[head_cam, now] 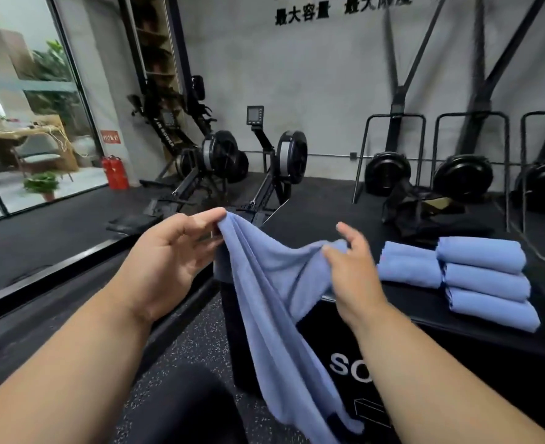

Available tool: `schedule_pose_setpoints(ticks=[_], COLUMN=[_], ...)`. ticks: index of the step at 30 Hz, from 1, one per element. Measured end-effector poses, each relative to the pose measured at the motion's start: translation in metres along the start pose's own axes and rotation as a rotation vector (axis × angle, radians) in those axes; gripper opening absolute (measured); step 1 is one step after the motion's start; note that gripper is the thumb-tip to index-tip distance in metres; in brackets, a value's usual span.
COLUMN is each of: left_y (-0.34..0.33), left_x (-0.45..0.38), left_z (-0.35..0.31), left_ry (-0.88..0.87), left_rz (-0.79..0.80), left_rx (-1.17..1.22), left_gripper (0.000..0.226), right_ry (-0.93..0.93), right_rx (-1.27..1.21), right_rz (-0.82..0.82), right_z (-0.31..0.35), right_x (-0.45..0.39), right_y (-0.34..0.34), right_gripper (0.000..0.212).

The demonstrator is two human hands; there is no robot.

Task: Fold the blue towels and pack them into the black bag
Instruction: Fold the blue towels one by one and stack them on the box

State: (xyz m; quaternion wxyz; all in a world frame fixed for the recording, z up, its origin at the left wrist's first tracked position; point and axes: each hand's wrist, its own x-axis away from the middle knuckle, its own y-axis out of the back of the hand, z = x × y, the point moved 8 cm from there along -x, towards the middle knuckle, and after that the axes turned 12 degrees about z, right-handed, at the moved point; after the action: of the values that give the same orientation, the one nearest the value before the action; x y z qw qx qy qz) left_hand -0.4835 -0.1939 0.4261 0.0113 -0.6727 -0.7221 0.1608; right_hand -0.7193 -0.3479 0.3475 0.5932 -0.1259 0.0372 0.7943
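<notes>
The left hand [171, 251] pinches one corner of the unfolded blue towel [274, 302]; the right hand [349, 267] has its grip on the opposite edge, spreading it for folding. Folded towels [485, 280] lie stacked on the bench [425, 315], near the black bag [421, 213] for packing.

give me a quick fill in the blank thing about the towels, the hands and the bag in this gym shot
1. The unfolded towel is held up by ____ hands, the left hand and the right hand.
2. The folded towels lie on top of a black ____.
3. Every towel here is the colour ____.
4. The black bag lies ____ the folded towels, farther from the camera.

Missing words: both; box; blue; behind
</notes>
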Motion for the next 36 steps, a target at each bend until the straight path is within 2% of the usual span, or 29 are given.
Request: schedule_pose_setpoints(ticks=[2, 3, 6, 7, 8, 9, 12, 14, 16, 17, 19, 21, 23, 26, 30, 33, 36], left_y=[-0.006, -0.009, -0.014, -0.013, -0.012, -0.008, 0.006, 0.018, 0.032, 0.037, 0.042, 0.044, 0.043, 0.037, 0.021, 0.014, 0.017], left_x=[-0.003, -0.005, -0.011, -0.012, -0.013, -0.014, -0.017, -0.017, -0.017, -0.016, -0.015, -0.012, -0.008, -0.003, -0.002, 0.003, 0.003], left_z=[-0.002, -0.002, 0.007, 0.016, 0.022, 0.027, 0.023, 0.018, 0.016, 0.018, 0.028, 0.048, 0.076, 0.123, 0.177, 0.203, 0.201], left_ry=[-0.045, -0.063, -0.051, -0.015, 0.015, 0.032, -0.008, -0.041, -0.04, -0.022, 0.019, 0.05, 0.109, 0.238, 0.317, 0.373, 0.343], left_rz=[0.01, 0.011, 0.001, -0.001, 0.002, -0.008, -0.058, -0.117, -0.19, -0.224, -0.261, -0.296, -0.318, -0.277, -0.211, -0.21, -0.23], left_rx=[0.021, 0.029, 0.047, 0.047, 0.045, 0.029, -0.017, -0.064, -0.283, -0.43, -0.654, -0.735, -0.73, -0.662, -0.357, -0.153, -0.127], left_gripper=[0.063, 0.065, 0.067, 0.07, 0.075, 0.079, 0.078, 0.079, 0.088, 0.093, 0.098, 0.105, 0.107, 0.103, 0.062, 0.065, 0.064], right_ry=[0.079, 0.046, -0.269, -0.338, -0.365, -0.352, -0.155, -0.157, -0.213, -0.221, -0.155, -0.061, -0.012, -0.002, -0.01, -0.016, -0.016], right_rx=[-0.113, -0.163, -0.166, -0.145, -0.135, -0.12, -0.121, -0.139, -0.024, 0.005, -0.028, -0.114, -0.173, -0.12, -0.104, -0.066, -0.074], right_rz=[-0.042, -0.016, 0.195, 0.276, 0.324, 0.337, 0.223, 0.225, 0.375, 0.461, 0.537, 0.533, 0.535, 0.532, 0.577, 0.555, 0.489], right_z=[0.027, 0.026, -0.018, -0.037, -0.047, -0.047, -0.018, -0.015, -0.024, -0.029, -0.022, -0.001, 0.015, 0.026, 0.031, 0.032, 0.032], right_x=[-0.016, -0.023, -0.002, 0.009, 0.017, 0.02, 0.004, 0.002, 0.016, 0.022, 0.023, 0.016, 0.01, 0.011, 0.014, 0.012, 0.01], right_y=[0.017, 0.02, -0.002, -0.014, -0.022, -0.027, -0.014, -0.011, -0.029, -0.041, -0.057, -0.062, -0.066, -0.07, -0.074, -0.065, -0.05], right_gripper=[0.056, 0.068, 0.12, 0.129, 0.128, 0.117, 0.084, 0.089, 0.104, 0.103, 0.088, 0.072, 0.064, 0.058, 0.053, 0.053, 0.054])
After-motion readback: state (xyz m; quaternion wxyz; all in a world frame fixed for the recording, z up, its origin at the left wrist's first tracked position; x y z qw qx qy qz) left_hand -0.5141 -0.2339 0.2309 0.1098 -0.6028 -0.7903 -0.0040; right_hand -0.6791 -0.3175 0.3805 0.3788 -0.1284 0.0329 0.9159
